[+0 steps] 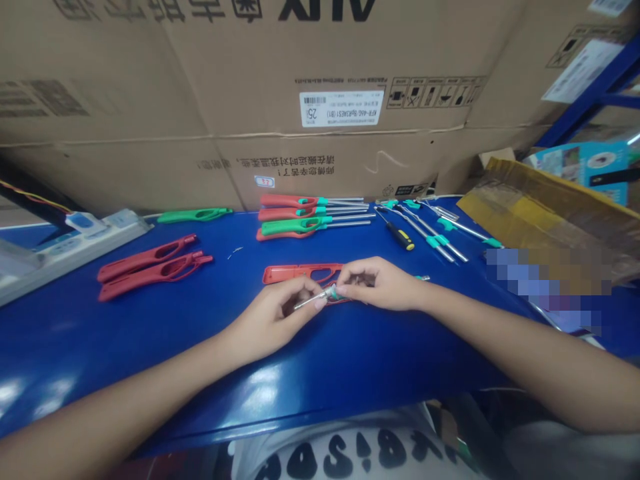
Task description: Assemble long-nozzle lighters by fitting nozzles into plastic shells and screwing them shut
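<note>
My left hand pinches a thin silver piece between thumb and fingertips. Closed around the teal fitting at that piece's inner end is my right hand. A metal tube end shows beyond my right wrist; whether it joins the fitting is hidden. Just behind both hands lies a red lighter handle half, partly covered by the right fingers. Farther back, several gas lighters with red or green handles rest side by side, their metal tubes toward the right.
Two red handle halves and a green one lie left, near a white power strip. Right are a yellow-black screwdriver, metal tubes with teal parts and a taped carton. A large cardboard box bounds the blue table.
</note>
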`<state>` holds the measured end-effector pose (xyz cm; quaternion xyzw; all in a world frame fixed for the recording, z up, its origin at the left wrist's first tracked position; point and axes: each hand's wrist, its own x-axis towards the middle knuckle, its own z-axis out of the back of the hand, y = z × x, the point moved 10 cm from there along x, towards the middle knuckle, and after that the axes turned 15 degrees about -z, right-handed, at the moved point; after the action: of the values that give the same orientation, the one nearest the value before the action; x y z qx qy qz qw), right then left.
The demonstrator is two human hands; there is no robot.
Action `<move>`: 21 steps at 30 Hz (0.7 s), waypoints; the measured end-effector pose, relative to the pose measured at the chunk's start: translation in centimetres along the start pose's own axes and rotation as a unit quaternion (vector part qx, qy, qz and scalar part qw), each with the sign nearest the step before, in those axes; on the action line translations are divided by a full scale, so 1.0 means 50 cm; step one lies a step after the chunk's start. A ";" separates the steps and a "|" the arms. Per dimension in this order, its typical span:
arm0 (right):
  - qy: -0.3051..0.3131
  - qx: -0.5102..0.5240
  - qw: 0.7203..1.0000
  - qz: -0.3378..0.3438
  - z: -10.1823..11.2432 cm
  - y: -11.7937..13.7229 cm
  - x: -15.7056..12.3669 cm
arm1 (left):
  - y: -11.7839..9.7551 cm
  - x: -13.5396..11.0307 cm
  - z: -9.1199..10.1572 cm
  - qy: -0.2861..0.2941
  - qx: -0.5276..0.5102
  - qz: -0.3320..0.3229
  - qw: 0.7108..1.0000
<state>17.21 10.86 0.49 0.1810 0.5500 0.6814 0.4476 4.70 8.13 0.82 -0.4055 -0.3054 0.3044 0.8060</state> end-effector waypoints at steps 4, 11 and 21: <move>0.004 -0.007 1.000 -0.006 -0.001 -0.005 0.001 | -0.006 -0.001 -0.003 0.003 -0.012 -0.002 1.000; 0.014 0.001 0.999 0.033 0.011 0.014 -0.010 | -0.001 0.003 0.000 -0.032 -0.088 0.028 0.995; 0.031 0.044 0.998 0.016 0.004 -0.001 -0.007 | -0.013 -0.005 0.020 -0.040 -0.037 0.005 0.999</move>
<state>17.57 10.72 0.58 0.1884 0.5900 0.6687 0.4114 3.95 8.07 1.79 -0.4238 -0.3462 0.3125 0.7765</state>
